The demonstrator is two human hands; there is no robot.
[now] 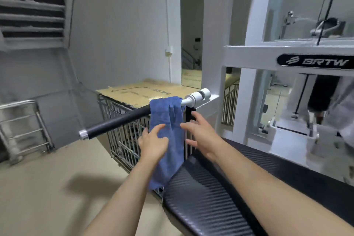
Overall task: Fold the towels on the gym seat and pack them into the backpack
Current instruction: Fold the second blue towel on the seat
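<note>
The left hand and right hand are both open, fingers spread, at either side of the blue towel, which hangs over the bar just above them. Close each hand on one hanging edge. Then lift the towel clear of the bar before laying it on the padded seat below the right hand; no backpack is visible.

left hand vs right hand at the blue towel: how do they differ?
The left hand lies against the front of the blue towel, its fingers on the cloth; the right hand is at the towel's right edge, and contact is unclear. The left hand's fingers are curled together toward the cloth; the right hand's fingers are spread wide. The left hand sits lower than the right. Both are bare, open, and reach toward the towel draped over the black bar.
</note>
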